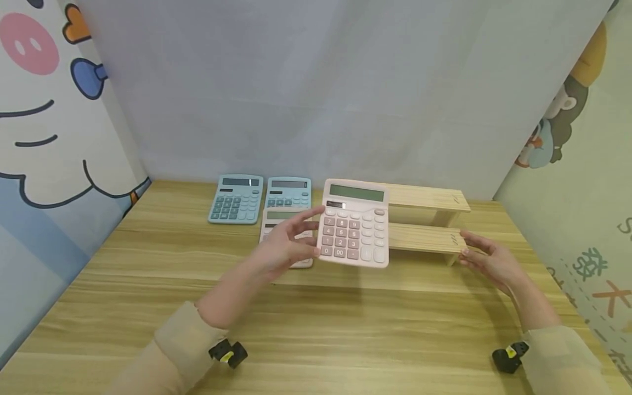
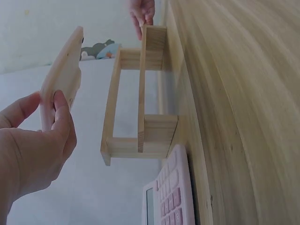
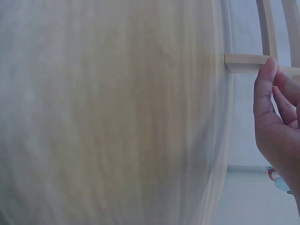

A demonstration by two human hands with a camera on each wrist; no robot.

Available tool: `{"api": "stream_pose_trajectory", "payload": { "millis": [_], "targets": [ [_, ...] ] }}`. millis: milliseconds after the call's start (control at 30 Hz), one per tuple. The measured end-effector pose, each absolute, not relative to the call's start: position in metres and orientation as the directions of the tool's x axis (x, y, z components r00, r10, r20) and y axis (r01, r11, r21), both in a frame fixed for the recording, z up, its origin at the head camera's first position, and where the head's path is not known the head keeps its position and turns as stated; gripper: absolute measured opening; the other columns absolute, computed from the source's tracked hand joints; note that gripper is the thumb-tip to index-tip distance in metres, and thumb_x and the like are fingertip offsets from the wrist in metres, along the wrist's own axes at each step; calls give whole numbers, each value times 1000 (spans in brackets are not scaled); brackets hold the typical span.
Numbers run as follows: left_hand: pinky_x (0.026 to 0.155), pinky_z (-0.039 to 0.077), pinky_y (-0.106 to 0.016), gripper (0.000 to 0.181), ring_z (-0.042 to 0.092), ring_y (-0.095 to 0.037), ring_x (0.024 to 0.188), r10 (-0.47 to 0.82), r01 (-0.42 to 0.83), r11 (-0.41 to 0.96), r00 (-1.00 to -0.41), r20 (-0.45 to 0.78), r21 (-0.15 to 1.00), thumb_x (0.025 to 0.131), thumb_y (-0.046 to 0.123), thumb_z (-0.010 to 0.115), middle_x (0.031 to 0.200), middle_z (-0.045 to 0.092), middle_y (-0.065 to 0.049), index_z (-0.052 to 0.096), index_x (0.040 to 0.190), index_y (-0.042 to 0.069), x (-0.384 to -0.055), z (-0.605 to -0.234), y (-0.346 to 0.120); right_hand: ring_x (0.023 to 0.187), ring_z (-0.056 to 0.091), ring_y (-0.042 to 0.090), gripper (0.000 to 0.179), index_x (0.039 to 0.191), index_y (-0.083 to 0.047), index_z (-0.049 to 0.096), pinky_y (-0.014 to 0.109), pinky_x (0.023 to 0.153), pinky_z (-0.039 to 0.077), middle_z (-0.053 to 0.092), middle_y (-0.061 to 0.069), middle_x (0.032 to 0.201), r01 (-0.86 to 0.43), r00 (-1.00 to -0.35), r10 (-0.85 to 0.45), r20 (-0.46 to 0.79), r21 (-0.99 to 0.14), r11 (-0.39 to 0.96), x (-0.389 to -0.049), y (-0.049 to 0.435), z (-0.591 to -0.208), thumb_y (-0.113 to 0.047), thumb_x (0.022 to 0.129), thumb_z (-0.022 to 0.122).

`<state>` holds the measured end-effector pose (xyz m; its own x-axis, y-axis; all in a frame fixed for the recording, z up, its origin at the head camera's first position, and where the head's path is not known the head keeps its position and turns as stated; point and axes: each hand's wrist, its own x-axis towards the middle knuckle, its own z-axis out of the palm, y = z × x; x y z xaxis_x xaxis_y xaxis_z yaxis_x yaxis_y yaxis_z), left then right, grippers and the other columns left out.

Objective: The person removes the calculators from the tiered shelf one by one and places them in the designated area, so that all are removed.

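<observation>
My left hand [image 1: 285,246] holds a pink calculator [image 1: 359,222] by its left edge, raised above the table with keys and screen toward the head camera. In the left wrist view, the thumb and fingers pinch the calculator's edge [image 2: 63,75], seen side-on. Behind it stands a two-step wooden shelf [image 1: 424,237], its left part hidden by the calculator in the head view. At the shelf's right end, my right hand [image 1: 495,266] pinches the end of the lower board between thumb and fingers. The right wrist view shows those fingertips [image 3: 268,70] at the board's corner.
Two blue calculators [image 1: 249,204] [image 1: 288,185] lie side by side at the back left of the wooden table [image 1: 316,340]. A second pink calculator [image 1: 278,214] lies in front of the right blue one, partly behind my left hand. A pale curtain [image 1: 306,99] hangs behind.
</observation>
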<state>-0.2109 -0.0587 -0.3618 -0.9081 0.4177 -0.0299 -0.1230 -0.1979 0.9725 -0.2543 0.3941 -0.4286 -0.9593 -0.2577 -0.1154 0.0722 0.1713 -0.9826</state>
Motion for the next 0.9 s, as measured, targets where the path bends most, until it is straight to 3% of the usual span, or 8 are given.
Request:
{"api": "stream_pose_trajectory", "payload": {
  "millis": [333,900],
  "targets": [
    [79,56,-29,81,57,-24,111,441,-58,-157,-898,18,986,80,-18,56,140,38,-15,33,146,23,-213,-359,-91,96,59,0,76,149,2,9,16,86,51,-11,29,152,109,-958,-248,-141,-984,138,-251,393,-424,-14,93,59],
    [81,55,-26,82,58,-20,106,393,19,-151,-916,78,988,80,-17,57,136,38,-13,30,148,19,-211,-358,-138,95,58,1,74,149,3,9,16,85,52,-11,30,151,114,-960,-244,-140,-986,119,-248,391,-418,-10,94,57]
  ]
}}
